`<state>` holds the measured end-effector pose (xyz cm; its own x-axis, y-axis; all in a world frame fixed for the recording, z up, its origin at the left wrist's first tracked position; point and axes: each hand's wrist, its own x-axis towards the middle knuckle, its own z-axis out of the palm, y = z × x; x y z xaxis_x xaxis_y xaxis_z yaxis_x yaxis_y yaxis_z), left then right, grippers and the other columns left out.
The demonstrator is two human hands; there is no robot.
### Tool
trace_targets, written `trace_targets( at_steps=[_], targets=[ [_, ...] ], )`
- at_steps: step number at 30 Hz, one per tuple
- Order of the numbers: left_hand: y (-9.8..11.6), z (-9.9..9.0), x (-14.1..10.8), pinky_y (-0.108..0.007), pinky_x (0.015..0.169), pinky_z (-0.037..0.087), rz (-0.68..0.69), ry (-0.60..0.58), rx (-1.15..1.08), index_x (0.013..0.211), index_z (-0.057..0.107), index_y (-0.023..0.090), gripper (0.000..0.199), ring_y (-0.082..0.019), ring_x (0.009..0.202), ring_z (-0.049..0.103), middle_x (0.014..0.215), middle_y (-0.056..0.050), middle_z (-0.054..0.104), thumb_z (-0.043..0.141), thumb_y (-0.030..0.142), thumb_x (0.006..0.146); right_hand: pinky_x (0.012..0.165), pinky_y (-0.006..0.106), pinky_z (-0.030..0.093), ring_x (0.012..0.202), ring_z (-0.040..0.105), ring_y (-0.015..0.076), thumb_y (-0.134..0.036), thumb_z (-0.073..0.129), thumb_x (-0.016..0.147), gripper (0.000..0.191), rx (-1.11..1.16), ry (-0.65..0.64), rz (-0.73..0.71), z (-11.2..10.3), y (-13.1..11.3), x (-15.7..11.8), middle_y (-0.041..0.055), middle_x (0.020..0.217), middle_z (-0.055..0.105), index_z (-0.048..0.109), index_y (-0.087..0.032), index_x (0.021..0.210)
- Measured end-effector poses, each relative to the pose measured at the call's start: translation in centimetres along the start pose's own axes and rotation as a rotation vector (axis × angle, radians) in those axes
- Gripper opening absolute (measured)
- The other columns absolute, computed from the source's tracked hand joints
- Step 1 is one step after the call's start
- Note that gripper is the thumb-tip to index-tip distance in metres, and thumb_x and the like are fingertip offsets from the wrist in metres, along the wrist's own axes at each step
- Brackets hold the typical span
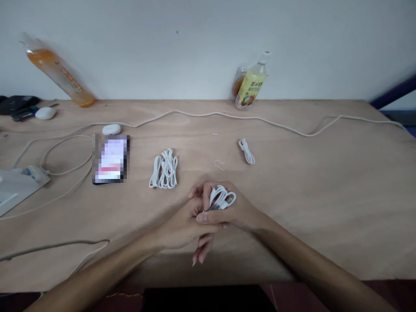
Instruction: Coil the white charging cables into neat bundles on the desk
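Near the table's front middle, my right hand (235,208) is closed around a folded white cable (222,198), whose loops stick up between thumb and fingers. My left hand (186,223) presses against the right one from the left; its fingers are partly hidden, and some point down below the cable. Left of the hands lie several white cable bundles (164,170) side by side. One more bundled white cable (246,151) rests to the right, beyond the hands. A thin bent white tie (219,165) lies just past my fingers, with a small white piece (215,134) farther back.
A phone (112,159) and white case (111,129) are at left. A long white cord (195,115) crosses the table's back. An orange bottle (61,78) and yellow-labelled bottle (251,84) stand by the wall. A white box (22,186) sits at far left.
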<state>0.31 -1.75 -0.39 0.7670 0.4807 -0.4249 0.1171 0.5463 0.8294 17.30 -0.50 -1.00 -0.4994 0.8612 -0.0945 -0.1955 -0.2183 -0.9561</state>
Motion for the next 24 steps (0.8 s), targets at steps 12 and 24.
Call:
trace_targets(
  at_steps=[12, 24],
  targets=[
    [1.3, 0.1, -0.7, -0.022, 0.044, 0.015, -0.06, 0.078, -0.015, 0.074, 0.034, 0.026, 0.032, -0.006, 0.046, 0.019, 0.055, 0.013, 0.03, 0.063, 0.032, 0.086, 0.06, 0.027, 0.044, 0.062, 0.051, 0.0119, -0.031, 0.08, 0.092, 0.021, -0.35, 0.18, -0.344, -0.3, 0.3, -0.5, -0.0026, 0.071, 0.061, 0.074, -0.022, 0.075],
    [1.3, -0.1, -0.2, -0.021, 0.044, 0.028, 0.138, 0.217, 0.018, 0.104, 0.061, 0.02, 0.035, -0.008, 0.048, 0.027, 0.06, 0.013, 0.037, 0.071, 0.052, 0.095, 0.051, 0.024, 0.034, 0.051, 0.042, 0.0089, -0.028, 0.065, 0.1, 0.032, -0.536, 0.441, -0.351, -0.2, 0.4, -0.6, -0.0076, 0.056, 0.053, 0.056, -0.021, 0.069]
  ],
)
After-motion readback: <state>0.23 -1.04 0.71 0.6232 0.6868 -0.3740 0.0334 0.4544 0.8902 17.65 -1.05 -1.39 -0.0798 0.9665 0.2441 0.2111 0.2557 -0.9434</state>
